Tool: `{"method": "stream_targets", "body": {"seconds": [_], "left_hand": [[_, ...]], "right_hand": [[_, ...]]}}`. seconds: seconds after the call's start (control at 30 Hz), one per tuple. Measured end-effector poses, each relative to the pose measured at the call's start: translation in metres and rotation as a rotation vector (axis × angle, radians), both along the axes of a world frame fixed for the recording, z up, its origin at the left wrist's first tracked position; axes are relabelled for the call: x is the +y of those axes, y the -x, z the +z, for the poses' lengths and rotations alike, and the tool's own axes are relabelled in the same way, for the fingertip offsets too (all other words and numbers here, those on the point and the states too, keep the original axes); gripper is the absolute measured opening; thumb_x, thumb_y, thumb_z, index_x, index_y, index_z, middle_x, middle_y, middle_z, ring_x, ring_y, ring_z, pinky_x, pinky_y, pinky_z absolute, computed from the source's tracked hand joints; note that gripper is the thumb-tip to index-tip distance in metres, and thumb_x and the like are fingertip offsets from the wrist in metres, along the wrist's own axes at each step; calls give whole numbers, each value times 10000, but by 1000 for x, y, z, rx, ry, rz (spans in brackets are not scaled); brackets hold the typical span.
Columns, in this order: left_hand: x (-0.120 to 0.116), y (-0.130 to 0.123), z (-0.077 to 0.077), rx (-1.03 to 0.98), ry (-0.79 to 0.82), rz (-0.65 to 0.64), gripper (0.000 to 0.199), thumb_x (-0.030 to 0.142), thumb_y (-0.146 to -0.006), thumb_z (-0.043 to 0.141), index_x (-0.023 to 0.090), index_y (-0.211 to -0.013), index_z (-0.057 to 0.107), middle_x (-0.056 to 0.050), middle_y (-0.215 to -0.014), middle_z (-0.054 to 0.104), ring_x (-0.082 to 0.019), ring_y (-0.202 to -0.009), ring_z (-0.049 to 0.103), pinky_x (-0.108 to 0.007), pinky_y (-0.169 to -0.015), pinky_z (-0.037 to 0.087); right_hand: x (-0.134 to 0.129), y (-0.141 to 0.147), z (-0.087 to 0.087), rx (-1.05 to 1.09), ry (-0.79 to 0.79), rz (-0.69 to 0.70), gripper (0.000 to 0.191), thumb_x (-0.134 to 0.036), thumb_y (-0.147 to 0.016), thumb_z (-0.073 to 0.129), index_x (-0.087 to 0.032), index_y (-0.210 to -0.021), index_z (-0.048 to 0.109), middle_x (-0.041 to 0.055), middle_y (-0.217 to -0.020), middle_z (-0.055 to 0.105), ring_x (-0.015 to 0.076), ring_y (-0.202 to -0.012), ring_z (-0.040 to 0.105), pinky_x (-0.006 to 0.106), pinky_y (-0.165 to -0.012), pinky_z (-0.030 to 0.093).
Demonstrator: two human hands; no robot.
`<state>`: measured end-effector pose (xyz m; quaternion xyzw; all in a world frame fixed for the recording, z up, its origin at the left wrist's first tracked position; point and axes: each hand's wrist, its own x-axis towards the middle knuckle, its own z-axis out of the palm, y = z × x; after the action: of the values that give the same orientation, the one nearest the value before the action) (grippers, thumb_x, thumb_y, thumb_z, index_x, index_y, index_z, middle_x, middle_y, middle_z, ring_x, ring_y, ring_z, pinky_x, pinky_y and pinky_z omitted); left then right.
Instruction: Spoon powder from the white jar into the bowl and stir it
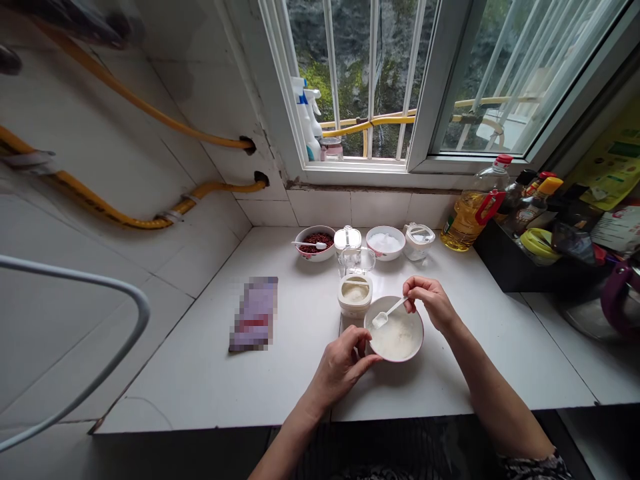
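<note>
A white bowl (400, 343) with a thin dark rim stands on the counter and holds a pale, off-white powder or grain. The fingers and thumb of my left hand (345, 363) grip its left edge. Between the thumb and fingertips of my right hand (430, 300) is the handle of a small white spoon (381, 320), its head over the bowl. Just behind the bowl's left side sits a white seasoning jar (355, 298) with its clear lid raised and pale contents inside.
Along the back wall stand a bowl of dark red bits (315, 243) with a spoon in it, a white jar (347, 239), a bowl of white grains (385, 243) and a lidded jar (419, 240). An oil bottle (473, 210) stands right, beside a black condiment box (520, 260). A purple packet (255, 313) lies left.
</note>
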<state>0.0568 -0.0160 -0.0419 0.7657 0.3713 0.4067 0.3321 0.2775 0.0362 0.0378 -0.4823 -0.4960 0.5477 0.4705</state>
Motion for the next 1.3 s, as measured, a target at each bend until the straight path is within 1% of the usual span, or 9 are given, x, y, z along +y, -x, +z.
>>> {"method": "stream_targets", "body": {"seconds": [0.33, 0.43, 0.53, 0.63, 0.73, 0.83, 0.93, 1.17, 1.3], "left_hand": [[1, 0, -3, 13, -21, -10, 251, 429, -912, 609, 193, -943, 528, 20, -777, 509, -107, -621, 505, -215, -566, 444], [1, 0, -4, 12, -20, -12, 249, 421, -910, 616, 194, -957, 527, 23, -774, 507, -106, -616, 502, -212, -558, 436], [1, 0, -4, 11, -27, -10, 247, 417, -909, 619, 194, -955, 526, 27, -763, 499, -106, -612, 495, -210, -551, 427], [1, 0, -4, 11, -25, -7, 247, 420, -910, 616, 193, -950, 527, 27, -764, 496, -108, -622, 498, -214, -565, 437], [1, 0, -4, 8, -18, -7, 246, 420, -913, 611, 193, -957, 528, 23, -774, 505, -109, -625, 504, -216, -570, 443], [1, 0, -3, 12, -16, -10, 244, 415, -907, 622, 192, -945, 530, 22, -777, 511, -108, -624, 504, -216, -570, 443], [1, 1, -3, 9, -13, -14, 240, 407, -903, 630, 191, -933, 532, 23, -773, 512, -105, -618, 501, -214, -568, 443], [0, 1, -1, 9, -4, -11, 237, 409, -906, 625, 194, -936, 531, 26, -766, 502, -106, -622, 497, -213, -568, 437], [0, 0, -1, 10, -4, -8, 240, 413, -905, 625, 196, -929, 527, 29, -760, 497, -104, -615, 491, -210, -561, 432]], "right_hand": [[3, 4, -9, 69, -78, -72, 75, -252, -688, 600, -179, -704, 605, 4, -534, 641, 141, -525, 556, 279, -556, 435], [-3, 12, -13, 4, -280, -162, 107, -303, -812, 595, -196, -815, 589, 19, -668, 680, 169, -636, 622, 318, -650, 494], [-8, 18, -18, -239, -557, -211, 61, -262, -912, 532, -217, -912, 574, 41, -782, 700, 190, -736, 650, 358, -734, 513], [-9, 22, -22, -579, -889, -141, 135, -136, -922, 485, -224, -926, 587, 45, -825, 713, 192, -757, 647, 416, -858, 484], [-9, 20, -20, -707, -1060, -85, 216, -56, -898, 461, -226, -943, 587, 37, -851, 731, 180, -724, 650, 436, -905, 461], [-13, 15, -13, -612, -1029, -173, 210, -57, -878, 480, -224, -949, 585, 25, -808, 717, 181, -708, 651, 433, -899, 466], [-15, 7, -7, -533, -863, -193, 170, -80, -837, 483, -223, -806, 570, -3, -665, 642, 179, -660, 599, 380, -799, 484], [-11, 8, -10, -753, -657, 125, 187, -59, -706, 442, -213, -662, 538, 5, -640, 619, 167, -647, 516, 309, -701, 446], [-12, 14, -12, -699, -554, 181, 184, -74, -692, 430, -216, -641, 536, 1, -611, 608, 170, -669, 520, 299, -696, 434]]}}
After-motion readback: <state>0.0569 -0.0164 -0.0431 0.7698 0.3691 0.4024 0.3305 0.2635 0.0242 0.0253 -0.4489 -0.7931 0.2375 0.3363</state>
